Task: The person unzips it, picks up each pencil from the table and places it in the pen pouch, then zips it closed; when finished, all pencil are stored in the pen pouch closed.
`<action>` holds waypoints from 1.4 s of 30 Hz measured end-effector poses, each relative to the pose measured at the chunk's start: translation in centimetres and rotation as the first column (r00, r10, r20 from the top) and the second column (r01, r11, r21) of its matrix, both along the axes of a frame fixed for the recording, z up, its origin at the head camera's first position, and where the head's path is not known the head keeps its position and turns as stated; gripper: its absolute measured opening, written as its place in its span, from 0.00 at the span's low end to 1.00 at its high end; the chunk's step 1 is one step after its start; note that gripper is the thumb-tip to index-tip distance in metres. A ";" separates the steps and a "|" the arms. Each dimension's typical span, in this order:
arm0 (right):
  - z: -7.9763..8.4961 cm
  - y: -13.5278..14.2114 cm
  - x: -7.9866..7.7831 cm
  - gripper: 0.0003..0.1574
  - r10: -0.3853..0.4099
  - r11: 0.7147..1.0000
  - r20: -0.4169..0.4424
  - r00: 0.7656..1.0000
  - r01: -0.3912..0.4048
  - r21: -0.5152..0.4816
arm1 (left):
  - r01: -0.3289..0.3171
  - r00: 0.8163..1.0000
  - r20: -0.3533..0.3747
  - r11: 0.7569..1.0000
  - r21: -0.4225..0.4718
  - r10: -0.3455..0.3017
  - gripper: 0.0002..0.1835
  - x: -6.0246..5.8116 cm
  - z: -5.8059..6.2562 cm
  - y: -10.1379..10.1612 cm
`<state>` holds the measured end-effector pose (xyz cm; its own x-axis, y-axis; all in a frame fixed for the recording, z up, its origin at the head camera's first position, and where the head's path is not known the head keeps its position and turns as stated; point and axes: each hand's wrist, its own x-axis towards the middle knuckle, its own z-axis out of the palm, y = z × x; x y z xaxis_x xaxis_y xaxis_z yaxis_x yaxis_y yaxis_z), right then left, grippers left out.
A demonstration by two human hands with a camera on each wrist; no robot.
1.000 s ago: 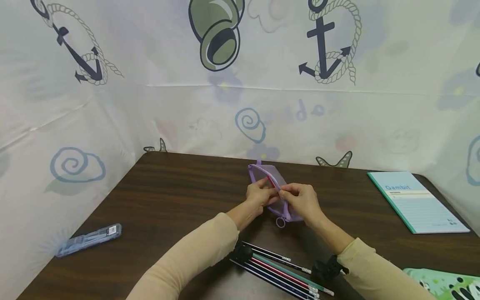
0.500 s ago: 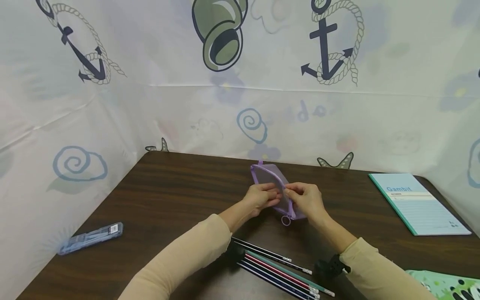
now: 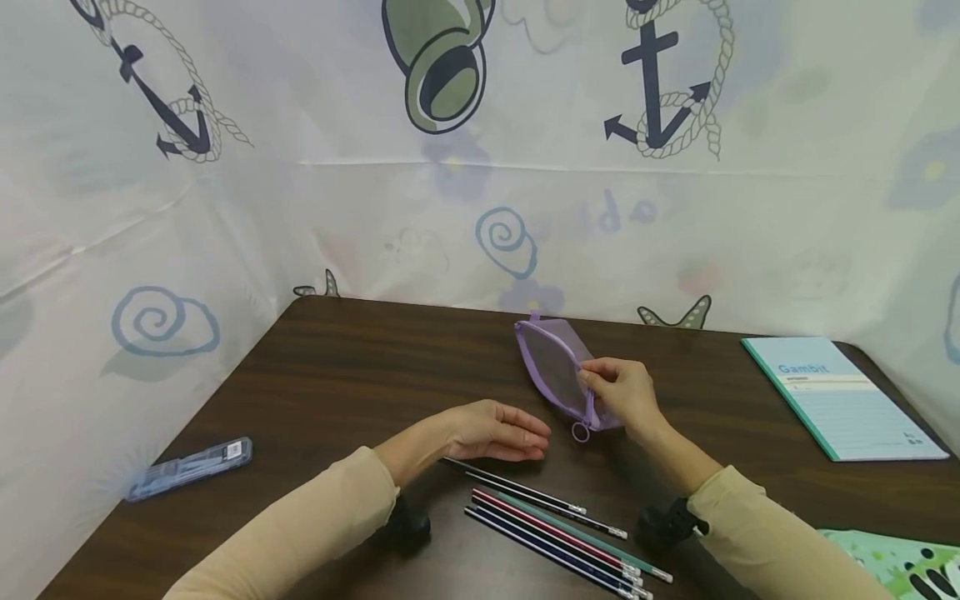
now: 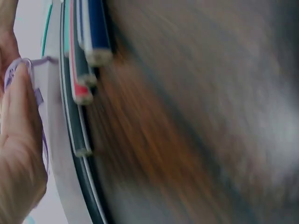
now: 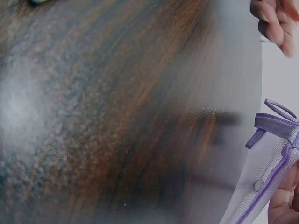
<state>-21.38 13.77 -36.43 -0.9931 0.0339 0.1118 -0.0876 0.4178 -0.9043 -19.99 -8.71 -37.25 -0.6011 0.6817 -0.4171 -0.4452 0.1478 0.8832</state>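
A purple mesh zip pouch [image 3: 555, 367] stands near the back middle of the table, its zipped mouth gaping toward the left. My right hand [image 3: 624, 390] pinches the pouch's near-right edge between thumb and fingers; in the right wrist view the purple pouch [image 5: 268, 175] shows its zip and pull ring. To the left, my left hand [image 3: 491, 429] hovers with fingers extended and holds nothing. Several pencils [image 3: 558, 537] in black, green, red and dark blue lie side by side in front of the hands. The left wrist view shows those pencils' ends [image 4: 84, 88] close up.
On the right lies a light blue notebook [image 3: 843, 400]. A green panda-patterned item [image 3: 900, 558] sits at the lower right edge. A clear blue plastic case [image 3: 191, 467] lies at the left edge of the dark wooden table [image 3: 337, 375]. A patterned white cloth [image 3: 375, 233] surrounds the table.
My left hand has come out of the pouch's mouth and moved left and toward me, over the pencils' far ends. The right hand keeps its pinch on the pouch.
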 end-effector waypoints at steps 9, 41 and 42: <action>-0.1 -0.2 0.1 0.12 0.007 1.000 0.012 1.000 -0.007 -0.024 | 0.168 0.982 -0.067 0.980 -0.106 -0.176 0.16 -0.6 -0.5 -0.8; 0.3 0.5 0.4 0.12 0.009 1.000 0.016 1.000 -0.009 -0.019 | 0.378 0.753 -0.404 0.844 -0.380 -0.519 0.11 -0.5 -0.2 -0.2; 0.3 0.5 0.4 0.12 0.007 1.000 0.017 1.000 -0.007 -0.019 | 0.373 0.749 -0.412 0.844 -0.385 -0.519 0.11 -0.4 -0.2 -0.2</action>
